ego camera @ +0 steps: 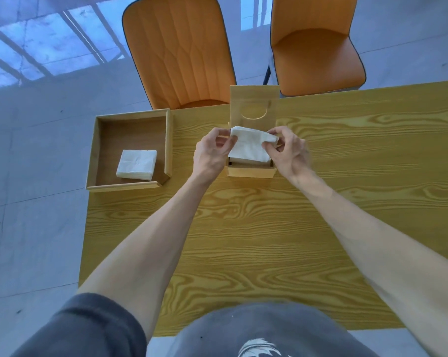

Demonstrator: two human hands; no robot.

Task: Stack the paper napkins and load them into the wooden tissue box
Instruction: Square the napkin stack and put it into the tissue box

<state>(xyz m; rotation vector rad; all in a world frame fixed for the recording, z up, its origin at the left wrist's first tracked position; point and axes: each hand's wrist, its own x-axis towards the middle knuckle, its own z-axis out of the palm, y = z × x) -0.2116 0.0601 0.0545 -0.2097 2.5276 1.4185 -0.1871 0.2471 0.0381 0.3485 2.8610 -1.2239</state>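
Note:
A small wooden tissue box (250, 171) stands on the table near its far edge, its lid (254, 104) with a round hole tipped up behind it. Over the open box I hold a tilted stack of white paper napkins (251, 146), its near edge down inside the box. My left hand (211, 153) pinches the stack's left side. My right hand (290, 153) grips its right corner. To the left, a second stack of white napkins (137, 164) lies in a shallow wooden tray (95, 150).
The wood-grain table (269, 228) runs off to the right. The tray overhangs the table's left edge. Two orange chairs (179, 50) (315, 45) stand beyond the far edge on a grey tiled floor.

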